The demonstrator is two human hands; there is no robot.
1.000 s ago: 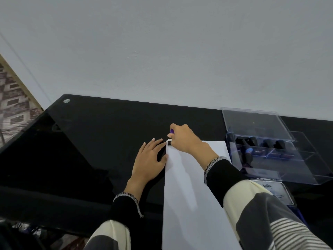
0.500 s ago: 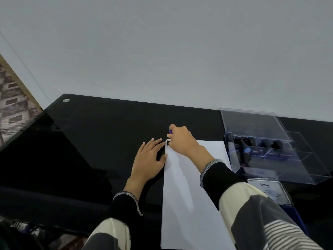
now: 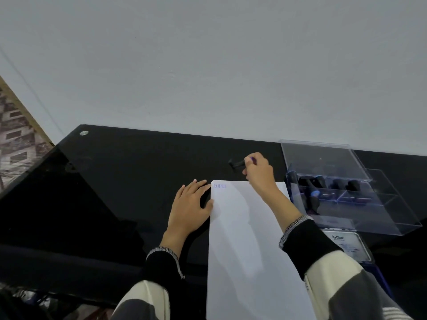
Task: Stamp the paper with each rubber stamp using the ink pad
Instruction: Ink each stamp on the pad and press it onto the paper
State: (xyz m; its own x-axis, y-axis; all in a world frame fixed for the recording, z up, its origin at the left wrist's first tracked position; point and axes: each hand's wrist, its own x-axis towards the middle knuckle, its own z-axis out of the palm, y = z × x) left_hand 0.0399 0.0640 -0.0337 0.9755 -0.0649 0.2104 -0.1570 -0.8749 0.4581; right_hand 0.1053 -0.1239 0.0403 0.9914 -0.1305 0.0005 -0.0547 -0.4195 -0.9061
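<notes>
Rubber stamp (image 3: pixel 238 163): black, lifted clear beyond the far edge of the paper (image 3: pixel 249 239), pinched at its handle by the right hand (image 3: pixel 258 172), fingers curled together. Paper: one purple "SAMPLE" mark (image 3: pixel 219 186) at far-left corner. Step, judged: first impression done; next calls for returning this stamp to the clear box (image 3: pixel 346 188) and taking another, inking at the pad (image 3: pixel 346 247). Left hand (image 3: pixel 189 209): flat, fingers slightly spread, thumb touching the sheet's edge.

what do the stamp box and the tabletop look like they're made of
Stamp box: clear hard plastic, probably acrylic; you see the stamps through its glossy, blue-tinted walls. Tabletop: likely black glass, glossy, mirroring the left hand, with a metal fixing disc at its corner.
</notes>
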